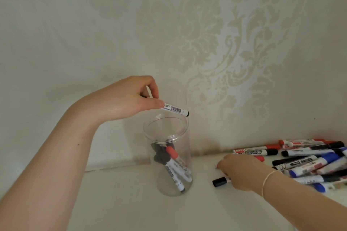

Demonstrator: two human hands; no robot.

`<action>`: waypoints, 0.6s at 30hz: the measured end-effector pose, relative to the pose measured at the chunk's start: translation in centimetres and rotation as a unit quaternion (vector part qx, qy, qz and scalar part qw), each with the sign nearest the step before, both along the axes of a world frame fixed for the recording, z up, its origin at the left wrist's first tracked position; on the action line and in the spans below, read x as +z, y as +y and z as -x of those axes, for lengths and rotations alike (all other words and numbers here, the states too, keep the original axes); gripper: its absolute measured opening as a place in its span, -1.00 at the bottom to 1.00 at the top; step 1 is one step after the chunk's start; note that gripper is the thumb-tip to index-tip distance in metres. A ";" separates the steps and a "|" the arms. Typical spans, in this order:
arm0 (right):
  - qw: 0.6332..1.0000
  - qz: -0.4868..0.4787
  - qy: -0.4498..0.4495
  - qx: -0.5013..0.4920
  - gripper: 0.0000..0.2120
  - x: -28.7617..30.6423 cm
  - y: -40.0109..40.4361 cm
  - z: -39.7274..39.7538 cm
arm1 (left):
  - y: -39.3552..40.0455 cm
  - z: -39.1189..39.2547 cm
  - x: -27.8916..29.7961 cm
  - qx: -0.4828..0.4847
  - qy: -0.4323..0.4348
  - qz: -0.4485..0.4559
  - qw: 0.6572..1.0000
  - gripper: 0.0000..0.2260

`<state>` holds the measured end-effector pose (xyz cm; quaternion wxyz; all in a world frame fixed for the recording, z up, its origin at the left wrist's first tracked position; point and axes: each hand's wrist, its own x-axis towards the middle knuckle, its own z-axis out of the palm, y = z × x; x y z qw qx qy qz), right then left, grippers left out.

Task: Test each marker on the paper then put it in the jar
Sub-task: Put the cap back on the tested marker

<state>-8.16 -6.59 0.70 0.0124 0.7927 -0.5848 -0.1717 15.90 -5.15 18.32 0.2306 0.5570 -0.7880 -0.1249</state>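
The left hand (129, 97) pinches a white marker (175, 109) in a closed grip just above the open mouth of the clear jar (169, 157), which stands on the worktop (116, 199) near its back edge with several markers inside. The right hand (238, 170) rests, fingers curled, on a black-capped marker (219, 182) beside the marker pile (309, 161) at the right edge.

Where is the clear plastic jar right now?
Head view, centre-left: the clear plastic jar stands on the white surface, under the left hand holding a marker.

Left hand (129, 97) pinching marker (175, 109) above jar (169, 157), right hand (238, 171) on marker pile (308, 159)
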 end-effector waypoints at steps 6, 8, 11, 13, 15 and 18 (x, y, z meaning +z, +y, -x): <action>0.979 0.033 -0.199 -0.012 -0.88 2.2 -1.1 -1.0 | -0.3 1.6 0.6 0.003 -0.128 -0.026 0.992 -0.96; 0.959 0.045 -0.278 -0.035 -0.85 2.6 -1.6 -1.1 | -0.7 2.6 0.6 -0.004 -0.138 -0.037 0.990 -0.97; 0.900 0.047 -0.425 -0.084 -0.92 3.3 -2.0 -1.2 | -1.2 3.5 0.9 -0.012 -0.159 -0.050 0.986 -0.98; 0.856 0.024 -0.502 -0.117 -0.91 3.8 -2.0 -1.2 | -1.6 3.8 1.3 0.000 -0.154 -0.031 0.988 -0.98; 0.830 0.005 -0.542 -0.133 -0.89 4.1 -2.0 -1.1 | -2.1 4.1 1.4 0.026 -0.169 -0.009 0.985 -0.96; 0.816 -0.005 -0.561 -0.137 -0.91 4.2 -1.9 -1.1 | -3.1 5.0 0.3 0.021 -0.250 -0.057 0.966 -0.90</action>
